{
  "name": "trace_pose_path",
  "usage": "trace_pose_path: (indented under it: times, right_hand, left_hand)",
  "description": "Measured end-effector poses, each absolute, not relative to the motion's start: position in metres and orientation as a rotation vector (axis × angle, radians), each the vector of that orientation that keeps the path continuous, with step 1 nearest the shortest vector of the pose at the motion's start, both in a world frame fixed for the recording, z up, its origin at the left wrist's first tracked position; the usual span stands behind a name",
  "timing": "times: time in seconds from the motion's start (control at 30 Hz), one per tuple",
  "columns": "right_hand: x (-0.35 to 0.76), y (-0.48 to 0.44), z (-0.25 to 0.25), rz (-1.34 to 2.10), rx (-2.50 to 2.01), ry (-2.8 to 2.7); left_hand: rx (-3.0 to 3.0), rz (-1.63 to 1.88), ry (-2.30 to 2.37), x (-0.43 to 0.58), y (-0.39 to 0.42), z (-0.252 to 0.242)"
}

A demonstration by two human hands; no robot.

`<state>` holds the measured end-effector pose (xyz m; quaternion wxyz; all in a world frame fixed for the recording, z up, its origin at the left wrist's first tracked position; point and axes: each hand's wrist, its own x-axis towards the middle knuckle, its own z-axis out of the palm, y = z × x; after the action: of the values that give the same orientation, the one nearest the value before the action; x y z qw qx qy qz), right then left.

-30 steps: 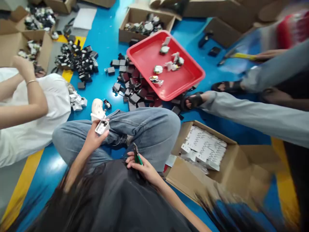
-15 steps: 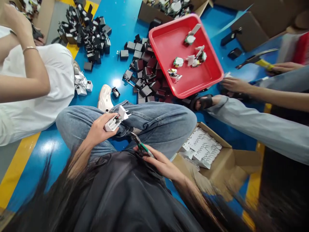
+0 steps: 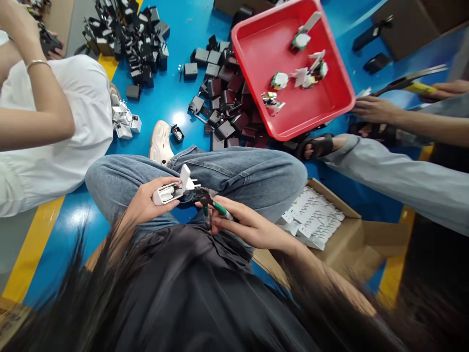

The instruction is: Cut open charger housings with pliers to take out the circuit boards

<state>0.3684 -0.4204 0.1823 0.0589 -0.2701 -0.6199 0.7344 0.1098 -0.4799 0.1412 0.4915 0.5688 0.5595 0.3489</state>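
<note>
My left hand [image 3: 148, 199] is closed around a white plug-in charger [image 3: 166, 193] above my lap. Its pronged end cap is tilted open, and a bit of red wire shows in the gap. In my right hand [image 3: 242, 215] is a pair of pliers [image 3: 216, 205] with green handles, its dark jaws close to the charger's prongs. The handles are spread apart in my fingers. Whether the jaws touch the prongs, I cannot tell.
A red tray [image 3: 293, 73] with several circuit parts rests by a heap of black charger housings [image 3: 223, 98]. White housings [image 3: 124, 120] lie left, beside a person in white. Right of my knee stands a carton [image 3: 351, 239] of white pieces. Another person's hand [image 3: 377, 108] is near the tray.
The pliers have come up and left toward the charger, and their handles have spread. My left hand has turned the charger slightly. The whole view has shifted a little.
</note>
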Motion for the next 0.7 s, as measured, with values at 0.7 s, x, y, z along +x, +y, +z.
trace_pose_path:
  times: [0.7]
  right_hand:
    - [0.351, -0.468, 0.094, 1.809, -1.260, -1.635]
  left_hand:
    - [0.436, 0.617, 0.886, 0.176, -0.517, 0.113]
